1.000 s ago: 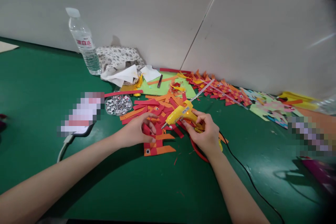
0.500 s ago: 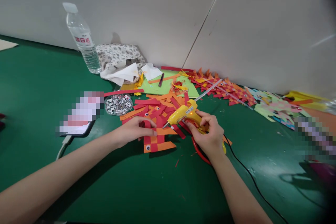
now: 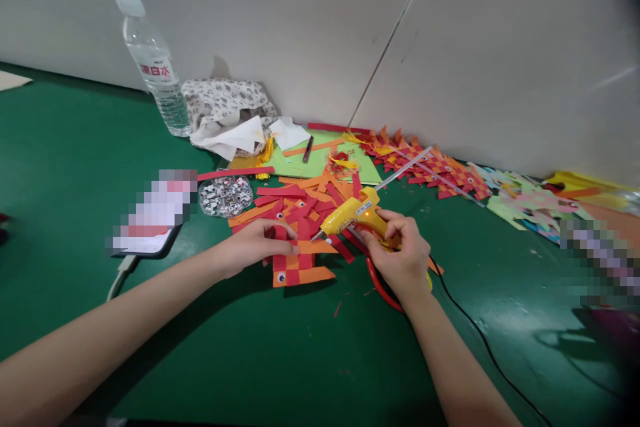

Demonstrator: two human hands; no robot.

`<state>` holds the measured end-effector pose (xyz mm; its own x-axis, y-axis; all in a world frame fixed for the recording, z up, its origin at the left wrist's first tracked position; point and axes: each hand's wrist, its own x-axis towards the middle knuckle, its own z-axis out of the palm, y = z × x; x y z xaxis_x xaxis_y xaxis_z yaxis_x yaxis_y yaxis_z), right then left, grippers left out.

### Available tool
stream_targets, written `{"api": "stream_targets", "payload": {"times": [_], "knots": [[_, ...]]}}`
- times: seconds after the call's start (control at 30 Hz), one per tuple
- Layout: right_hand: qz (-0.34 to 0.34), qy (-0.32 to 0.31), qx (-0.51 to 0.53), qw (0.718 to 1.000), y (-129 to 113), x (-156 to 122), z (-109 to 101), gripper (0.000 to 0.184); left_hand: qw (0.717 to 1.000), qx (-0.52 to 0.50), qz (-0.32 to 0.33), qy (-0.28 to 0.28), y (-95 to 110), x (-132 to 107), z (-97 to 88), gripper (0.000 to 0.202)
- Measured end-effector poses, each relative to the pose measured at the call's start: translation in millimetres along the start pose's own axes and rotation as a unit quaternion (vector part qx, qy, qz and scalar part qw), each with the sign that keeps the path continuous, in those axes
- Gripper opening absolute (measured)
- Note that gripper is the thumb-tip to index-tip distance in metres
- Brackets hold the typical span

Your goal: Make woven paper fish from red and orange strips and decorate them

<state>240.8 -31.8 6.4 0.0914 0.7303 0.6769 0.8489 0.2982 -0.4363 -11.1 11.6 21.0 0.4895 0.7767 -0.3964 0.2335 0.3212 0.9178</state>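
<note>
My right hand (image 3: pixel 403 259) grips a yellow hot glue gun (image 3: pixel 350 213) with its nozzle pointing left and down at a woven red and orange paper fish (image 3: pixel 295 265) on the green table. My left hand (image 3: pixel 255 245) rests on the left part of that fish, fingers pressed together on the paper strips. A clear glue stick pokes out of the back of the gun. More red and orange paper strips (image 3: pixel 295 203) lie piled just behind the fish.
A tray of googly eyes (image 3: pixel 226 195) and a phone (image 3: pixel 147 217) on a cable lie to the left. A water bottle (image 3: pixel 155 70), cloth and tissues stand by the wall. Finished woven fish (image 3: pixel 430 170) and coloured papers line the wall at right. The gun's black cord (image 3: pixel 480 347) trails right.
The glue gun's nozzle has come slightly down toward the fish. My left hand has settled flatter on the paper fish. The view has shifted a little.
</note>
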Motion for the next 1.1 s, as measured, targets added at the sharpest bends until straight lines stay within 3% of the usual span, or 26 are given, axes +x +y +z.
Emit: {"api": "stream_targets", "payload": {"times": [0.8,1.0,1.1], "knots": [[-0.011,0.002,-0.015,1.0,0,1,-1,0.035,1.0,-0.019,-0.016,0.005,1,-1,0.9,0.02],[0.115,0.001,-0.063,0.991,5,4,2,0.036,0.999,-0.031,0.007,-0.01,3,-4,-9.5,0.018],[0.166,-0.024,-0.121,0.978,12,6,3,0.035,0.996,-0.077,0.034,0.011,9,-6,-22.0,0.013]]}}
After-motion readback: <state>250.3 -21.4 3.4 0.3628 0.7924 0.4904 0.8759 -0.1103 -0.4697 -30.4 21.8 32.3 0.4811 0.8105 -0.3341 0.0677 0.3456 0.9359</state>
